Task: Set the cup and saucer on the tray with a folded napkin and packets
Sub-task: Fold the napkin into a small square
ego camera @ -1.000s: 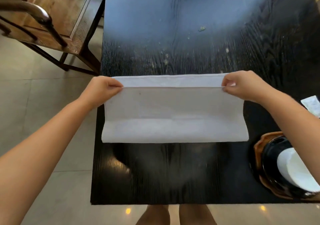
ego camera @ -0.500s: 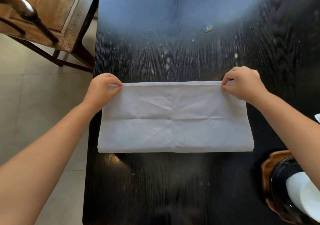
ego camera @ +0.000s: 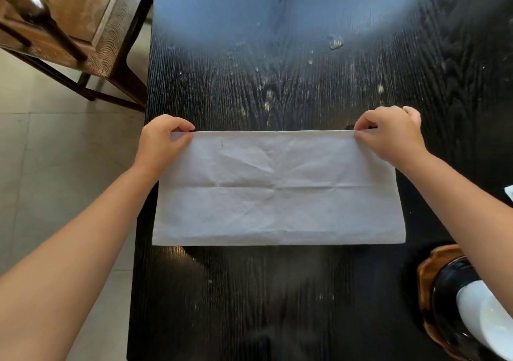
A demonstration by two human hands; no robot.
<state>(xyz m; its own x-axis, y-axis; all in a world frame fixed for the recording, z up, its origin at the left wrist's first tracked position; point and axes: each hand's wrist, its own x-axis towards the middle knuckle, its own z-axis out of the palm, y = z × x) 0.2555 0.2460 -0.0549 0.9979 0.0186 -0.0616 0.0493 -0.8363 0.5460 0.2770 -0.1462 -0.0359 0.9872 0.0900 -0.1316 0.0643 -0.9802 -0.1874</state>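
A white cloth napkin lies flat on the black wooden table, folded in half into a wide rectangle. My left hand pinches its far left corner and my right hand pinches its far right corner. At the lower right, a brown wooden tray holds a black saucer with a white cup on it; my right forearm partly hides them. A white packet shows at the right edge.
A wooden chair stands on the tiled floor past the table's left edge. The far part of the table carries small crumbs and a bright glare patch.
The near layer of the napkin was carried away from me until its edge met the far edge. The fold now lies flat and the hands rest on the far corners.
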